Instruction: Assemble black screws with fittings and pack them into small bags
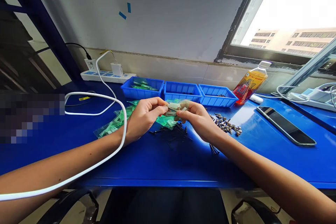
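Between my two hands, over the blue table, is a small clear plastic bag (183, 105) with pale pieces in it. My left hand (147, 115) pinches its left end, thumb against fingers. At the other end my right hand (197, 116) grips the bag between thumb and fingers. Below and left of the hands lie green-tinted plastic bags (114, 123) with pale parts inside. Dark screws (178, 133) are scattered under the hands. A pile of shiny metal screws (228, 126) sits right of my right hand.
Three blue bins (182, 91) stand in a row along the wall; the left one contains green bags. To the right are a drink bottle (249, 82) and a phone (286, 126). A white cable (123, 140) loops over my left forearm from near a power strip (105, 76).
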A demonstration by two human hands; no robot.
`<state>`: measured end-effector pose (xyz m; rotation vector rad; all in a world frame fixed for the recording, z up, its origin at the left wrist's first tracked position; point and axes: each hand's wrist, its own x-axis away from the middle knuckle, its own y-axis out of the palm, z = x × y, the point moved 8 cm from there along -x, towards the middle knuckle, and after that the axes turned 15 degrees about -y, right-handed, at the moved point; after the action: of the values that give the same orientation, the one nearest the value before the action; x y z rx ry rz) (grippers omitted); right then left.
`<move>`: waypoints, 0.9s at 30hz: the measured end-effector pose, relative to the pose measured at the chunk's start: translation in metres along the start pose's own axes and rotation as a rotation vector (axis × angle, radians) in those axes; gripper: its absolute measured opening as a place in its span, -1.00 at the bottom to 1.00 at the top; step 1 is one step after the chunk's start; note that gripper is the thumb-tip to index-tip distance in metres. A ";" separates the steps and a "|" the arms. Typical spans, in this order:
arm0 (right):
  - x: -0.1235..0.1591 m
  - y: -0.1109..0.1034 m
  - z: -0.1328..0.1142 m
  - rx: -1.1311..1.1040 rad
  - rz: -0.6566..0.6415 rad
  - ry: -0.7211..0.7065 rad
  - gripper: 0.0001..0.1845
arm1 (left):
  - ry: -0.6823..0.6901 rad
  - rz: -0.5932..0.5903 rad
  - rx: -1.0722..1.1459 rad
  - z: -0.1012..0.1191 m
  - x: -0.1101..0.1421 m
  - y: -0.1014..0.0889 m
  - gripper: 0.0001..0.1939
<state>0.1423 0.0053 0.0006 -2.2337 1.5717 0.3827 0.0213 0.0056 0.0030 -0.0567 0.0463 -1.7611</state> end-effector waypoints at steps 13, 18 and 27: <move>-0.001 -0.001 -0.010 0.035 -0.032 -0.123 -0.88 | -0.002 -0.086 -0.154 0.011 0.004 0.003 -0.82; 0.002 -0.001 -0.016 0.097 -0.004 -0.151 -0.90 | 0.058 -0.128 -0.093 0.014 0.008 0.005 -0.83; 0.012 -0.003 -0.039 0.193 0.053 -0.271 -0.90 | 0.148 -0.140 -0.073 0.021 0.016 0.006 -0.86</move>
<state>0.1490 -0.0218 0.0311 -1.9100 1.4598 0.5030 0.0257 -0.0114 0.0235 0.0177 0.2184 -1.9004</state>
